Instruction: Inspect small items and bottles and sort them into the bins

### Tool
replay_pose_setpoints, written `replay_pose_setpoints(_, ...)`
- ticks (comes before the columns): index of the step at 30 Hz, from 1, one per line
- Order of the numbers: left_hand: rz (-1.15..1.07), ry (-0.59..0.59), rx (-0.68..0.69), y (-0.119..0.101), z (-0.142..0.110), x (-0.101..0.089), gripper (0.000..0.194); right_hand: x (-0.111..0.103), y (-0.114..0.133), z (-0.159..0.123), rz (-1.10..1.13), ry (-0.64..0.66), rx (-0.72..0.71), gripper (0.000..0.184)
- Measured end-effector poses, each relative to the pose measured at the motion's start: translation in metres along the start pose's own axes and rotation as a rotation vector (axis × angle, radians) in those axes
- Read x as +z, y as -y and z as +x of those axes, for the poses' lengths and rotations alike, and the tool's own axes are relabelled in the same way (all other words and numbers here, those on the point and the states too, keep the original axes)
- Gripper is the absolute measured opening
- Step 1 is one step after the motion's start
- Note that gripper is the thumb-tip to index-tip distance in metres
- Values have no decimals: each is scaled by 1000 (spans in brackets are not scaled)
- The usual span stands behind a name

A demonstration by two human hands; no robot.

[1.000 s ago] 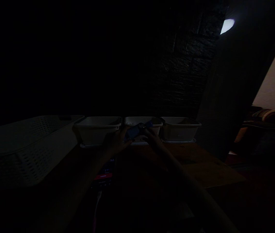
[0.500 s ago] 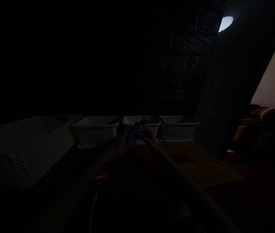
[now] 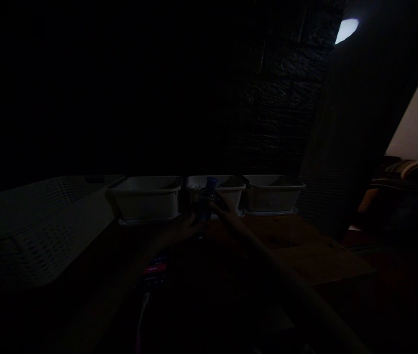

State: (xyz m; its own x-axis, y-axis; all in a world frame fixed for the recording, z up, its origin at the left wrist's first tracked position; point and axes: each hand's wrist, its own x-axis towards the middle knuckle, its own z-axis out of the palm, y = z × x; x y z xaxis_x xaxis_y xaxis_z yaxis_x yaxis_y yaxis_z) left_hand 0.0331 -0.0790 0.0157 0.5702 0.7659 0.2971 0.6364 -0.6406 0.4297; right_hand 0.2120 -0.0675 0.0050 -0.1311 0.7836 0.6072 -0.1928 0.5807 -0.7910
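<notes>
The scene is very dark. Both my hands meet over a wooden table [image 3: 305,255], in front of three white tubs. My left hand [image 3: 185,227] and my right hand [image 3: 223,211] are closed round a small bottle with a blue cap [image 3: 207,199], which now stands nearly upright between them. Its cap reaches the rim of the middle tub [image 3: 216,189]. The fingers are mostly lost in shadow.
A left tub [image 3: 146,196] and a right tub [image 3: 271,194] flank the middle one. A large white perforated basket [image 3: 35,231] lies at the left. A small device with a red label [image 3: 153,270] and a white cable sits near me. A lamp [image 3: 346,29] glows upper right.
The bottle has turned from lying slanted across both hands to nearly upright, cap up. Both hands stayed together in front of the middle tub.
</notes>
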Motion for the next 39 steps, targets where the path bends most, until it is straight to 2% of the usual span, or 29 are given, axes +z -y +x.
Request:
replay_pose_setpoints(5,30,13,-29,-1,-2,0,44,1,2,-2,0,-13,44,51)
replay_pose_setpoints(10,31,44,-59,2,-1,2,50,1,1,-2,7,-5,51,49)
replay_pose_setpoints(25,-134,113,6,15,5,3,41,1,-11,-4,-10,107,47,51)
replay_pose_setpoints(33,-43,102,-18,18,5,6,39,-1,-18,-1,-54,98,91,54)
replay_pose_setpoints(36,-69,99,6,17,6,5,37,0,-15,-2,-55,105,94,53)
replay_pose_setpoints(39,-34,123,-27,17,6,1,30,1,-10,-4,-91,119,98,50)
